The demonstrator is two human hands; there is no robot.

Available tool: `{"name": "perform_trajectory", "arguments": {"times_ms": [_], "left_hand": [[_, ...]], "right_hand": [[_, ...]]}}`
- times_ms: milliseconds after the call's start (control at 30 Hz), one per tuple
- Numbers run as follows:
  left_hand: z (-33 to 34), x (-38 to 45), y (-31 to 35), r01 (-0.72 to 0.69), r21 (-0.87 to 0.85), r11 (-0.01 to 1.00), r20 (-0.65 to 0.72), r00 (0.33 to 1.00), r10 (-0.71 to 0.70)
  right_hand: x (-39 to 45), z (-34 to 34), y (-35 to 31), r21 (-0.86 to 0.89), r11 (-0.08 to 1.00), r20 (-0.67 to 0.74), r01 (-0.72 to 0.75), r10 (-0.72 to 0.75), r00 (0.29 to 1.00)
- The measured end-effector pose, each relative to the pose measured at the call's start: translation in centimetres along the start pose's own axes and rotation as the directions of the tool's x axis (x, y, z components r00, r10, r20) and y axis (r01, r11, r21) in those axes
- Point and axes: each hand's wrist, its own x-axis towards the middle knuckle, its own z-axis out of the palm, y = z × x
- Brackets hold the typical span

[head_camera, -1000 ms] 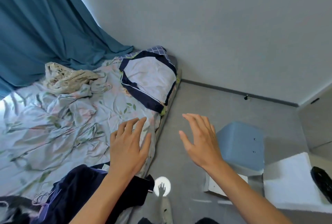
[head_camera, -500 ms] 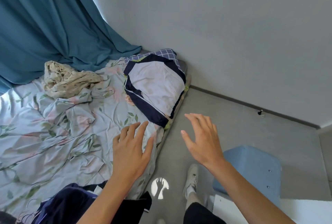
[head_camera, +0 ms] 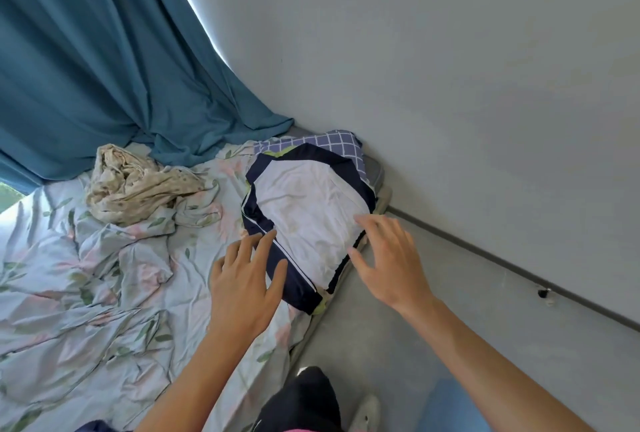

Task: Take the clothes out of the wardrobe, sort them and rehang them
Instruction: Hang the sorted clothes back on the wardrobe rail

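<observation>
Fingers of both hands are spread and straight, gripping nothing: the left hand (head_camera: 242, 289) hangs at the near left edge of a folded white garment with navy trim (head_camera: 308, 220), fingertips over its dark border, and the right hand (head_camera: 389, 263) hangs at its right edge; whether either actually touches the cloth I cannot tell. The garment lies on the corner of a bed, on a rumpled floral sheet (head_camera: 104, 293), partly covering a blue checked cloth (head_camera: 332, 142) behind it. A crumpled beige cloth (head_camera: 135, 185) sits well to its left. A teal curtain (head_camera: 104, 61) drapes onto the bed beside the grey wall (head_camera: 450, 68). Grey floor (head_camera: 450, 293) runs along the right.
</observation>
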Motion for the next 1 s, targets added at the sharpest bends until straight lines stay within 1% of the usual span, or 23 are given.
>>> {"name": "perform_trajectory", "arguments": {"times_ms": [67,200,333,433,567,700,833,1000], "left_hand": [[0.7,2.5,-0.3,0.033,-0.013,0.999,0.000,0.999,-0.033],[3.2,8.5,-1.4,0.108,-0.042,0.993,-0.014,0.994,-0.109],[5.6,15.2,-2.8,0.159,-0.081,0.984,-0.021,0.987,-0.161],[6.0,19.6,-3.6,0.186,-0.070,0.980,-0.042,0.981,-0.189],[5.8,24.0,-5.1,0.257,-0.058,0.965,-0.064,0.963,-0.260],[7.0,26.9,-6.5,0.346,-0.055,0.937,-0.068,0.935,-0.349],[9.8,29.5,-7.2,0.441,-0.031,0.897,-0.017,0.897,-0.442],[14.2,33.8,-7.2,0.558,0.002,0.830,0.046,0.829,-0.557]], "right_hand": [[3.4,0.7,0.5,0.006,0.999,0.004,0.034,-0.034,0.999],[10.4,2.7,2.0,0.025,0.998,0.029,0.058,-0.059,0.998],[17.4,4.1,3.3,-0.020,0.996,0.079,0.088,-0.086,0.993],[22.1,5.0,3.9,-0.028,0.993,0.086,0.113,-0.110,0.990],[27.9,6.6,3.8,-0.038,0.988,0.164,0.152,-0.144,0.976],[33.2,8.9,4.5,-0.041,0.973,0.251,0.228,-0.211,0.945],[39.0,12.6,6.4,-0.022,0.953,0.342,0.301,-0.275,0.898],[47.0,18.0,9.0,0.044,0.929,0.450,0.367,-0.346,0.823]]}}
